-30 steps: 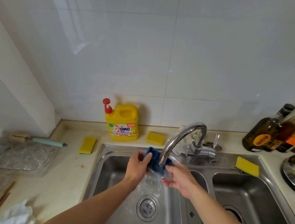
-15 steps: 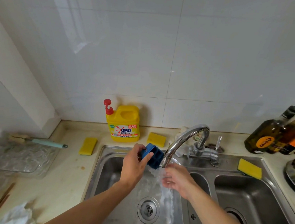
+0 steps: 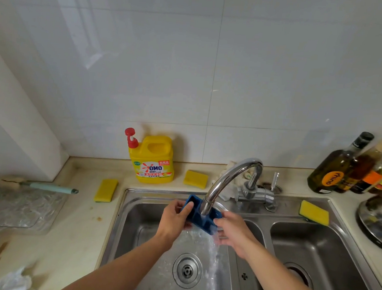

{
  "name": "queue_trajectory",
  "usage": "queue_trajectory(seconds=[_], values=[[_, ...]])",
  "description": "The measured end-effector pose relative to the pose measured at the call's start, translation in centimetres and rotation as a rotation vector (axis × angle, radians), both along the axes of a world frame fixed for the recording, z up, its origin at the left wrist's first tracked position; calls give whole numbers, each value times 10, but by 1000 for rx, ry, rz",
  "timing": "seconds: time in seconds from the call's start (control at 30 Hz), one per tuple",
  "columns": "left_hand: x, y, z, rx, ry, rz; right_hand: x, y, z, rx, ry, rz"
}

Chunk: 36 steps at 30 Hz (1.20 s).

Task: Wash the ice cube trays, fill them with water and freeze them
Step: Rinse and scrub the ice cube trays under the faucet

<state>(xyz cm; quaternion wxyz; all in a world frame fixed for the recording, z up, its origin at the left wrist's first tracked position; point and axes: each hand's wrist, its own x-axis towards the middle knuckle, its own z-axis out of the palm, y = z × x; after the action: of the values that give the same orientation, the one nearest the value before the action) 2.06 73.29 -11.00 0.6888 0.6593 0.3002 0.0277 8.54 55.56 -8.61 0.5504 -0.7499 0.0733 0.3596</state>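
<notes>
Centre of frame, just below the middle: small blue plastic ice cube tray [image 3: 200, 216] held under the spout of the curved chrome tap [image 3: 227, 182], over the left basin of the stainless steel double sink [image 3: 314, 253]. Compartments face up. Tray tilts down toward the lower right. Water runs off its lower right end and splashes white across the basin floor beside the round drain [image 3: 187, 270].

Left hand [image 3: 173, 221]: grip closed on the tray's left end, thumb on the rim, fingers beneath. Right hand [image 3: 233, 231]: grip closed loosely on the tray's right end, fingers under it; their exact contact is blurred by water.

Desk [image 3: 69, 226], beige:
- yellow OMO detergent jug with red pump [image 3: 152, 159] at the wall, upper left of the sink.
- yellow sponge [image 3: 106, 189] left of the sink.
- second yellow sponge [image 3: 195, 179] behind the sink, right of the jug.
- third yellow sponge [image 3: 314, 211] on the sink's back rim, right of the tap.
- brush with pale green handle [image 3: 45, 187] lying on a clear patterned tray [image 3: 18, 209], left edge of frame.
- dark glass bottles [image 3: 353, 164] at the right edge, against the white tiled wall [image 3: 214, 66].
</notes>
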Motion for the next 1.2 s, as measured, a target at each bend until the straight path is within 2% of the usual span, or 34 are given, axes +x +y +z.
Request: queue_trajectory(seconds=[0.2,0.33,0.47,0.73,0.93,1.07,1.2], values=[[-1,-12,-4,-297,133,29,-1,-6,2,25,-18,-45],[-1,-18,-3,-386,193,-64,1,-10,7,7,-118,-115],[0,-27,0,-472,157,-121,-1,-12,12,54,-192,-107],[8,-52,-2,-643,52,126,-17,1,9,108,-239,-129],[10,-37,3,-333,56,160,-17,3,9,51,-215,-37],[8,-22,8,-105,28,163,-17,7,12,40,-95,4],[8,-7,15,258,42,46,-21,12,7,58,-3,82]])
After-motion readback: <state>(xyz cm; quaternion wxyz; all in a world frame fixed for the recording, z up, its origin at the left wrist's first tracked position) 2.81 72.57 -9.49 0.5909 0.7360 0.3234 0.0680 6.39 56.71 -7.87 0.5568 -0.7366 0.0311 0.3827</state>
